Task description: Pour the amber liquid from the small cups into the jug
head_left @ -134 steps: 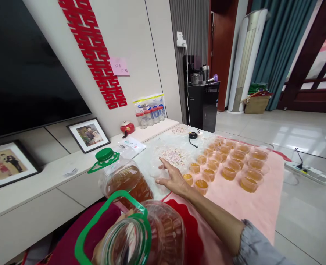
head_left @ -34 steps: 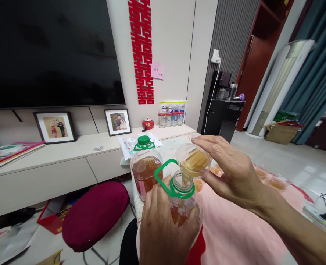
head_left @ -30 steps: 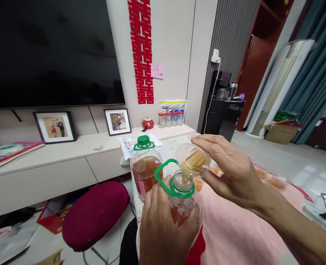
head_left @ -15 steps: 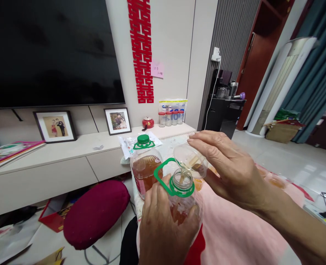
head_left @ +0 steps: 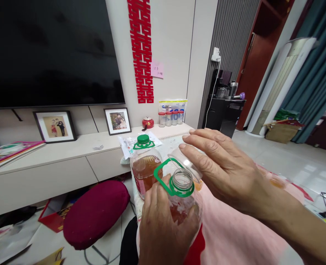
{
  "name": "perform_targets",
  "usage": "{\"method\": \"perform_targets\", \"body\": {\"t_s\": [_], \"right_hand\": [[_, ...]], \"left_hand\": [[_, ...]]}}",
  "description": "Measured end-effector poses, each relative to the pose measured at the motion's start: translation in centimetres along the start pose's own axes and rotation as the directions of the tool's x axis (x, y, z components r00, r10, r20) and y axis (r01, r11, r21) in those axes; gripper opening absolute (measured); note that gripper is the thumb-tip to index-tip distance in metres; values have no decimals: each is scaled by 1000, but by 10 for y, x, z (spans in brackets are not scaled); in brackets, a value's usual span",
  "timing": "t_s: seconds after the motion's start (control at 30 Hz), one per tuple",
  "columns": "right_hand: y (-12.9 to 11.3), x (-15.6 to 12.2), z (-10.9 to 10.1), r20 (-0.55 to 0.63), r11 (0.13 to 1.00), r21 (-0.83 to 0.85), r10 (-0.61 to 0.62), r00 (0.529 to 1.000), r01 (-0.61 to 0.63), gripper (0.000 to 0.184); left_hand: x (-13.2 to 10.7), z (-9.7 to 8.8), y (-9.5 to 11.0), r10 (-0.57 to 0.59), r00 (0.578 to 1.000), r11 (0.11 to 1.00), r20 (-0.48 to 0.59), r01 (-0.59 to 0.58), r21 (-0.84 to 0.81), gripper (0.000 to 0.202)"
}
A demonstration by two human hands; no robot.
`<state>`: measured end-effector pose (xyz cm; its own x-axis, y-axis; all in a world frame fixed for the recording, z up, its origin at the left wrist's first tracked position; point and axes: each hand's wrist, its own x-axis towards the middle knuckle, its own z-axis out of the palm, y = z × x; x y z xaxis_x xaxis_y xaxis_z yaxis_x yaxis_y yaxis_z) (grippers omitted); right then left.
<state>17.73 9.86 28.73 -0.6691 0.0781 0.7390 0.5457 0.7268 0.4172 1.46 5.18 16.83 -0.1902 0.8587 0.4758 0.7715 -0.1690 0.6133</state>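
My left hand grips an open clear jug with a green neck ring and green handle; amber liquid fills its lower part. My right hand holds a small clear plastic cup tipped steeply over the jug's mouth; the cup looks drained. A second jug of amber liquid with a green cap stands just behind on the table. Several small cups of amber liquid sit on the pink cloth, mostly hidden by my right hand.
A pink cloth covers the low table. A white TV shelf holds framed photos, jars and a plastic bag. A maroon cushion lies on the floor at left. A power strip lies on the floor at right.
4.5 s ago my right hand reached among the filled cups. Over the last second it tipped one cup further above the jug, and the amber liquid ran out of it into the jug.
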Motion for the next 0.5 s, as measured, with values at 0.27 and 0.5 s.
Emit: {"method": "perform_targets", "body": {"t_s": [0.27,0.5], "right_hand": [[4,-4,3,14,976,156,153,988,-153,36],[28,-44,50,286,462,509,705,649,-726,75]], "left_hand": [[-2,-6,6,3,999,999,-39,-4,-38,52],[-9,-20,6,-14,997,997,-75,9,-73,54]]}}
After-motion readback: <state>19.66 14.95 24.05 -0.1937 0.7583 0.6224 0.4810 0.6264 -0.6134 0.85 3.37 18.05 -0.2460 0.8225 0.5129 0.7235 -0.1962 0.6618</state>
